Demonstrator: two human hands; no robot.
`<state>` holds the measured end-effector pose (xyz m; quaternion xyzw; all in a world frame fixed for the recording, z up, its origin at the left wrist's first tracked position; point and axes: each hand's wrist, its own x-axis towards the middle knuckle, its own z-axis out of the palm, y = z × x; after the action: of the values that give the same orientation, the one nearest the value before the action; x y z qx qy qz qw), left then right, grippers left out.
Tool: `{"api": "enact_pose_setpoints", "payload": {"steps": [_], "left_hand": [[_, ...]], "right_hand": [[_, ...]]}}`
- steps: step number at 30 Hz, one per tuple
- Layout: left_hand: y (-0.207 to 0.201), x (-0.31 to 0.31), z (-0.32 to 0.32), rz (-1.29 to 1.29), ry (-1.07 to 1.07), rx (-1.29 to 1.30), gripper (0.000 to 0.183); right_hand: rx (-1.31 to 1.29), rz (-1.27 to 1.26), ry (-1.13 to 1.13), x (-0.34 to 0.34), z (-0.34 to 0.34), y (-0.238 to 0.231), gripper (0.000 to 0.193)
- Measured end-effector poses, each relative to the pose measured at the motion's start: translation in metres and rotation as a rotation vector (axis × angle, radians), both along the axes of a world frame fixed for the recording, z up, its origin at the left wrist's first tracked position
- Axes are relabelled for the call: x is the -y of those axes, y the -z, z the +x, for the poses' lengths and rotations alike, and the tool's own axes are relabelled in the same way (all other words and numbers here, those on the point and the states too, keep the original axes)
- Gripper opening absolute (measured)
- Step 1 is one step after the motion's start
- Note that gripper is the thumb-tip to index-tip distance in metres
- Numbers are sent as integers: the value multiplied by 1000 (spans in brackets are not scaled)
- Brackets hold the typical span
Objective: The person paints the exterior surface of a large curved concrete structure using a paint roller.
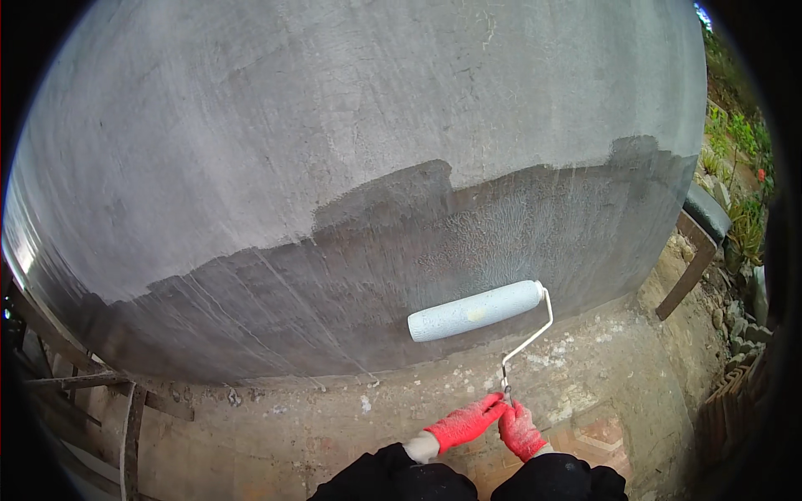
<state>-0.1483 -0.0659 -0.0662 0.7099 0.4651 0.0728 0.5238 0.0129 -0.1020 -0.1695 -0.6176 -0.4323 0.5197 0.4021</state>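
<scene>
A paint roller [476, 311] with a long pale sleeve rests against or very close to the lower, darker part of a grey wall [251, 142]. Its thin white bent frame [530, 337] runs down from the sleeve's right end to my hands. My left hand [466, 422], in a red glove, reaches in from the left and closes at the top of the grip. Beside it, my right hand [520, 431], gloved alike, is wrapped round the handle. The gloves hide most of the handle. Across the wall, a ragged line parts the dark, wet-looking band below from the lighter surface above.
Wooden supports [132, 438] stand at the lower left. At the right are a bench-like piece with a wooden leg [688, 271], stacked tiles [728, 405] and green plants [746, 138]. White splashes mark the ground [276, 434] along the wall's foot.
</scene>
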Motion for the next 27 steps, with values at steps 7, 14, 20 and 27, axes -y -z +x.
{"api": "enact_pose_setpoints", "payload": {"steps": [7, 14, 20, 27], "left_hand": [[-28, -31, 34, 5, -435, 668, 32], [-52, -41, 35, 26, -599, 885, 28], [97, 4, 36, -141, -729, 801, 26], [193, 55, 38, -342, -934, 616, 39]], "right_hand": [[-109, 314, -60, -47, -21, -77, 31], [17, 343, -241, -56, -21, -140, 32], [471, 210, -496, -25, -3, -30, 34], [575, -173, -892, 8, 3, 20, 36]]}}
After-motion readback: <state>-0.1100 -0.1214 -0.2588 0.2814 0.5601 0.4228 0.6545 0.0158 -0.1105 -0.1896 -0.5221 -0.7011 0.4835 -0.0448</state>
